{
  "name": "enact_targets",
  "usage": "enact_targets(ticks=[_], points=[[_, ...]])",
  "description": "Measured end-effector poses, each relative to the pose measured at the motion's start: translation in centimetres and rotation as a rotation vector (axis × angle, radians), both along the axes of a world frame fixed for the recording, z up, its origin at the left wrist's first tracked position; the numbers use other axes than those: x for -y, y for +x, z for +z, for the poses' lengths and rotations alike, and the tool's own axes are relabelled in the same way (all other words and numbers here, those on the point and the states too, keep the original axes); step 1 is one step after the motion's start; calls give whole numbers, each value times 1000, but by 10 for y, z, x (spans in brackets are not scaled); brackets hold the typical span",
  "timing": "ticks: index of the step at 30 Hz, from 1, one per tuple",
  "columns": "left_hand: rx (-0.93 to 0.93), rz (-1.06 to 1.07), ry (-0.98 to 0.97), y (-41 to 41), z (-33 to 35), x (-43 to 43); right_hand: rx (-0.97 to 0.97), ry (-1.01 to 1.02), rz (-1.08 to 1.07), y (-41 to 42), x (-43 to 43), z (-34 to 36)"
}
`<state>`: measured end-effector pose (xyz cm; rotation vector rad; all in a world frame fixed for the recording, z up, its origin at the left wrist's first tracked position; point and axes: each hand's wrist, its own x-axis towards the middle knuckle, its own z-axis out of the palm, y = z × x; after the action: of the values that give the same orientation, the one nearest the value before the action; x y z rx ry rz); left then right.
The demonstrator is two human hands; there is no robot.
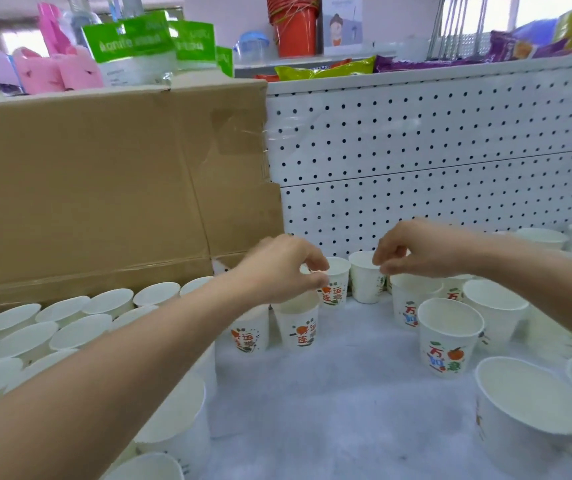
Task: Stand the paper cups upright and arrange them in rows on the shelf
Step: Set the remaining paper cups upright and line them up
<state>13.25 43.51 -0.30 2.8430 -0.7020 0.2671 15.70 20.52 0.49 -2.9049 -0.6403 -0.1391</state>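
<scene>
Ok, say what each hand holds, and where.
Left hand pinches the printed cup by its rim; right hand pinches the neighbouring cup by its rim.

On the left of the shelf [346,393], rows of cups [70,327] stand in front of a cardboard box [104,188]. On the right stand scattered cups [450,337], with bare shelf between the groups. A pair of cups [364,282] stands at the back, just before the pegboard wall [433,140]
</scene>
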Motion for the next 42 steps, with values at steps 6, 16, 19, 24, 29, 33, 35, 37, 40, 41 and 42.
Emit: enact_targets(ticks=[6, 16, 19, 24, 29, 33, 35, 37, 40, 41, 42], points=[[-98, -207, -32, 6, -5, 67, 20, 16, 13, -9, 33, 5], [-151, -394, -19, -15, -32, 109, -139, -203, -131, -24, 80, 4], [-147, -332, -36, -21, -31, 107, -235, -292, -209, -27, 89, 3], [-194, -218, -47, -27, -27, 106, -238, -303, -227, -22, 100, -5], [-326, -138, -3, -32, -18, 103, -213, -236, -172, -22, 106, -9], [-375, -117, 72, -36, -16, 96, -197, -197, -145, -24, 105, -13], [-363, -116, 84, -40, -15, 91, -202, -183, -145, -25, 103, -17], [-339, -90, 61, -46, -5, 77, -202, -161, -149, -27, 100, -19], [-257, 18, 13, -59, 23, 34, -170, -102, -136, -36, 86, -8], [-224, 60, 15, -64, 31, 17, -151, -60, -105, -41, 76, -2], [-196, 103, 24, -68, 37, 2, -129, -16, -54, -48, 63, 5]])
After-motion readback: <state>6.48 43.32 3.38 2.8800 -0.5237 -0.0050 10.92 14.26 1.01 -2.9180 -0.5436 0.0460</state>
